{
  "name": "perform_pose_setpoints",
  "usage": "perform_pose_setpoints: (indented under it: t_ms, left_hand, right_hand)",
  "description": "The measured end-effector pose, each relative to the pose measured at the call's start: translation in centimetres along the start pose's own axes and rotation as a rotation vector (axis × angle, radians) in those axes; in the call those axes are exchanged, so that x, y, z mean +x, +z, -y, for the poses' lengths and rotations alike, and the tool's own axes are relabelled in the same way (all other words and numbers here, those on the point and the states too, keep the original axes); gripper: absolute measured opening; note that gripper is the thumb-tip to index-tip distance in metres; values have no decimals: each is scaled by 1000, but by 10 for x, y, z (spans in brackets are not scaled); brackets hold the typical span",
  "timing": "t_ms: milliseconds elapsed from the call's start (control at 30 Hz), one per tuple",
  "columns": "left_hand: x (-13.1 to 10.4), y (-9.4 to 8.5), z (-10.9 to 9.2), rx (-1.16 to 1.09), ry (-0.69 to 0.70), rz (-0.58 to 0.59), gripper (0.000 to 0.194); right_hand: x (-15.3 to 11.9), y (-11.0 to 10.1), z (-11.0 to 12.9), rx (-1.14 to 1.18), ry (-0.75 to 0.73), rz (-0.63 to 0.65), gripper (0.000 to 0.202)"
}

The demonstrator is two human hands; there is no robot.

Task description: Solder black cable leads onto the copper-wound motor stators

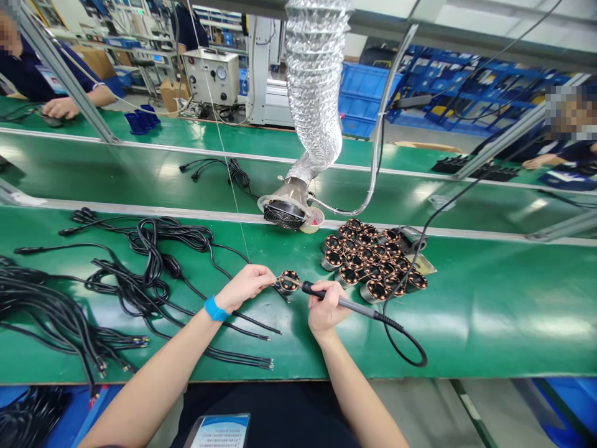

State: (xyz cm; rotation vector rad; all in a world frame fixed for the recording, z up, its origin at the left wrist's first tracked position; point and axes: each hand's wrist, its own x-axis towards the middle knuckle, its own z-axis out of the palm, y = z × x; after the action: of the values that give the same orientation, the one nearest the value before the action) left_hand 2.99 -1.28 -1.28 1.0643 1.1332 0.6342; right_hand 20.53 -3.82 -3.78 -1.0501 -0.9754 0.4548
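Note:
My left hand [245, 286], with a blue wristband, pinches a small round copper-wound motor stator [290, 280] just above the green bench [489, 311]. My right hand [325, 308] grips a black soldering iron [347, 302] like a pen, its tip touching the stator's rim. The iron's black cord [410, 348] loops right across the bench and rises upward. A cluster of several similar stators [373, 261] stands just beyond my right hand.
Tangled black cables [149, 267] cover the bench's left half. A silver fume-extraction duct with a fan [286, 211] hangs over the bench behind my hands. Beyond is a green conveyor [140, 168]; other people's hands rest at far left [58, 107] and far right [536, 163].

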Motion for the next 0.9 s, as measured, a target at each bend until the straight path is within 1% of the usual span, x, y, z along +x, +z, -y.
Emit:
perform_pose_setpoints:
  t_ms: [233, 300, 367, 433, 533, 567, 633, 733, 833, 900]
  left_hand:
    - [0, 0, -1, 11, 10, -13, 32]
    - [0, 1, -1, 21, 13, -22, 33]
    - [-1, 2, -2, 36, 21, -31, 33]
    - [-1, 3, -3, 49, 38, -38, 34]
    - [-2, 3, -4, 66, 88, -43, 35]
    - [-3, 3, -4, 72, 110, -43, 35]
    - [-4, 4, -4, 83, 150, -40, 35]
    - [-5, 5, -6, 97, 197, -39, 35]
    - [-7, 6, -8, 105, 238, -40, 35]
    - [-7, 6, -8, 106, 256, -41, 31]
  right_hand:
    - [-2, 0, -1, 26, -2, 1, 45]
    - [-2, -2, -3, 3, 6, 32, 44]
    - [-3, -4, -5, -35, 4, 102, 42]
    - [-2, -5, -6, -74, -32, 198, 34]
    - [3, -3, -6, -127, -158, 356, 20]
    - [4, -1, -5, -142, -208, 407, 19]
    - [6, 2, -5, -178, -289, 494, 25]
    - [6, 7, -6, -227, -346, 591, 39]
    - [4, 9, -8, -244, -381, 642, 44]
    - [3, 9, -9, -244, -396, 645, 43]
